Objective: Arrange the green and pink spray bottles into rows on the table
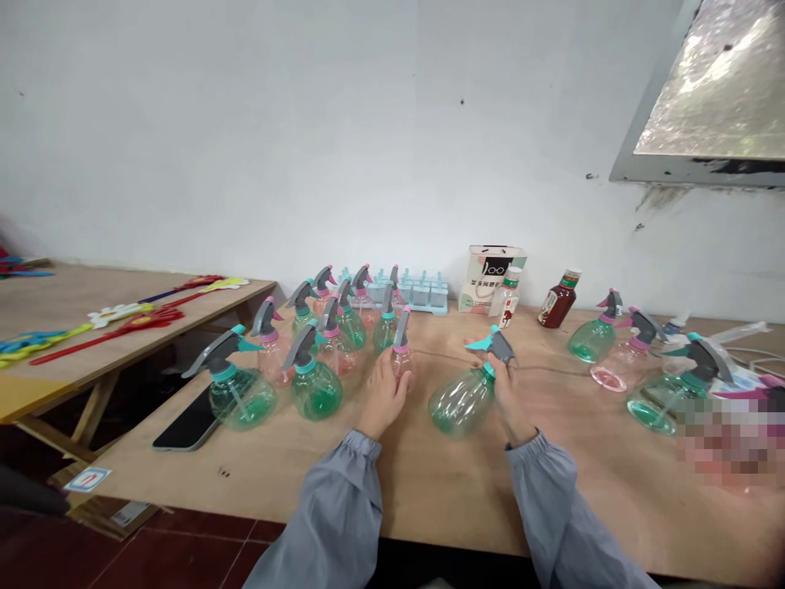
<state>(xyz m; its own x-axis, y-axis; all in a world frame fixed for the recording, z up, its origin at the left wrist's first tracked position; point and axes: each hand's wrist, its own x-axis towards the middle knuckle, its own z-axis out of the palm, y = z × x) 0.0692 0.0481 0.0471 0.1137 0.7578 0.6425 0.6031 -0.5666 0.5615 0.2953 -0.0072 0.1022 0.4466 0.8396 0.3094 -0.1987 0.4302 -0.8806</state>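
Green sprayer [461, 402] is gripped in right hand [510, 399], left hand [386, 391] grips pink sprayer [402, 353]; box [477, 274] has kinda blurry Chinese print.

There are at least fifteen spray bottles [317, 394], two white-capped bottles [558, 305], one phone [186, 425] and one printed carton [482, 282].

A loose, creased blue-grey fabric sleeve [338, 511] ends in a gathered cuff [363, 444] at the bare left hand [385, 393]. A matching sleeve [548, 491] meets the right hand [508, 401].
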